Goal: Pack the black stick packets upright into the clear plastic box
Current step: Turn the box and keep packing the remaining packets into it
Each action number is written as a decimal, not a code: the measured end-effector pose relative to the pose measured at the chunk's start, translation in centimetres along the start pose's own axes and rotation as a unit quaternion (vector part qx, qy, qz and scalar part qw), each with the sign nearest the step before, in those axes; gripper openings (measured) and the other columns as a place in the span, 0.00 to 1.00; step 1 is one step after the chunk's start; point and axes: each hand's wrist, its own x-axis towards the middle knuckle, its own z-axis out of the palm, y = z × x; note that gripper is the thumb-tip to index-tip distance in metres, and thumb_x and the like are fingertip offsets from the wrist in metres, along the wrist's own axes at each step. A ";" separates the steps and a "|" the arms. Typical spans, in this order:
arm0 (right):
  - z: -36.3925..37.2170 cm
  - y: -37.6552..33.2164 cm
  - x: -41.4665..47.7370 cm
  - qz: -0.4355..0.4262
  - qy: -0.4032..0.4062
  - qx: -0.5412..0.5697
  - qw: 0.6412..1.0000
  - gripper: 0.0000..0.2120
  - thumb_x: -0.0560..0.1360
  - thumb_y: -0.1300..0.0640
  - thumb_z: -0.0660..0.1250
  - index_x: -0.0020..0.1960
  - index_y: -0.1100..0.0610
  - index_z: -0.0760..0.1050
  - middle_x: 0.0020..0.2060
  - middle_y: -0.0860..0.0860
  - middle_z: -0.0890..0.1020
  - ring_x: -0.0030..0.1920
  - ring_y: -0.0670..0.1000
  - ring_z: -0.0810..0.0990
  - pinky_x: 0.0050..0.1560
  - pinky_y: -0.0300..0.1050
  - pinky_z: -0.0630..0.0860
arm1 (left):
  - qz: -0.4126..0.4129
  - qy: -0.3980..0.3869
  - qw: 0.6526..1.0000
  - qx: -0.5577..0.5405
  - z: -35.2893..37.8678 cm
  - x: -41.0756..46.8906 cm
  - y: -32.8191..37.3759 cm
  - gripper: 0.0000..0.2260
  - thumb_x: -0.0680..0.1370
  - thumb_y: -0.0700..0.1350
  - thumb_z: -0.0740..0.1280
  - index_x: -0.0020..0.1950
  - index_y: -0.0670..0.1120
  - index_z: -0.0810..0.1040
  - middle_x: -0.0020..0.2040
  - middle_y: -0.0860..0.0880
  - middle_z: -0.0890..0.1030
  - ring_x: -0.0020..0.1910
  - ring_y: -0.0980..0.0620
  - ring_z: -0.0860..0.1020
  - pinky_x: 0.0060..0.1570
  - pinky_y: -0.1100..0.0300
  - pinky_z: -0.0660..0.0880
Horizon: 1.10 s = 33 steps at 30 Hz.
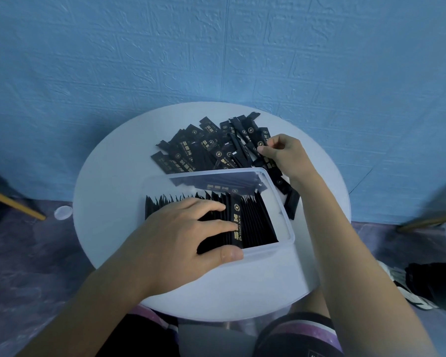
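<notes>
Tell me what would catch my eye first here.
A heap of loose black stick packets sprawls across the far side of the round white table. Nearer, a clear plastic box holds a tight standing row of packets, pressed by the left hand, while the right hand pinches one in the heap.

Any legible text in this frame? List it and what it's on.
"BLACK COFFEE": front packet standing in the clear box.
"BLACK COFFEE": loose packet in the pile.
Gold characters and round logos on packets: too blurred to read.
</notes>
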 end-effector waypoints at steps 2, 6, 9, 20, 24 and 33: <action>-0.3 -0.4 -0.1 -0.008 -0.012 0.039 0.999 0.11 0.75 0.63 0.74 0.41 0.54 0.73 0.32 0.47 0.73 0.26 0.39 0.70 0.29 0.30 0.66 | 0.001 0.000 1.000 -0.002 0.0 0.0 0.0 0.37 0.72 0.79 0.39 0.71 0.68 0.72 0.75 0.66 0.65 0.73 0.64 0.61 0.67 0.65 0.56; -0.3 -0.1 -0.2 -0.004 -0.047 0.062 0.997 0.06 0.76 0.63 0.73 0.51 0.59 0.78 0.33 0.47 0.73 0.33 0.47 0.72 0.32 0.35 0.69 | 0.002 0.008 1.000 -0.008 0.1 0.0 0.0 0.37 0.73 0.79 0.40 0.70 0.67 0.74 0.74 0.65 0.67 0.72 0.62 0.63 0.67 0.64 0.58; -0.2 0.1 -0.6 0.007 -0.057 0.039 0.998 0.06 0.77 0.62 0.72 0.43 0.55 0.78 0.34 0.52 0.72 0.34 0.50 0.71 0.35 0.39 0.69 | 0.001 0.005 1.000 -0.006 0.1 0.0 -0.1 0.37 0.73 0.79 0.39 0.71 0.67 0.73 0.74 0.65 0.67 0.72 0.63 0.63 0.68 0.63 0.58; -3.9 -6.5 -6.3 -0.045 -0.022 0.046 0.998 0.12 0.76 0.56 0.74 0.42 0.58 0.72 0.32 0.53 0.78 0.27 0.50 0.72 0.26 0.40 0.70 | 0.003 0.014 1.000 -0.007 0.2 -0.1 0.0 0.37 0.74 0.78 0.40 0.70 0.66 0.75 0.74 0.63 0.69 0.72 0.61 0.65 0.66 0.63 0.58; -2.1 -6.9 -10.6 -0.025 -0.134 -0.128 0.982 0.12 0.75 0.53 0.75 0.52 0.51 0.73 0.33 0.50 0.83 0.26 0.53 0.79 0.32 0.49 0.79 | 0.002 0.018 1.000 -0.005 0.2 -0.1 0.1 0.36 0.75 0.78 0.41 0.69 0.66 0.76 0.73 0.63 0.70 0.72 0.60 0.66 0.67 0.63 0.59; 1.8 -6.3 -13.4 -0.013 -0.194 -0.462 0.866 0.14 0.79 0.44 0.65 0.46 0.54 0.68 0.37 0.51 0.73 0.44 0.57 0.75 0.43 0.47 0.71 | 0.004 0.025 1.000 -0.006 0.3 0.0 -0.1 0.31 0.77 0.75 0.46 0.67 0.64 0.77 0.71 0.60 0.73 0.69 0.57 0.70 0.65 0.61 0.63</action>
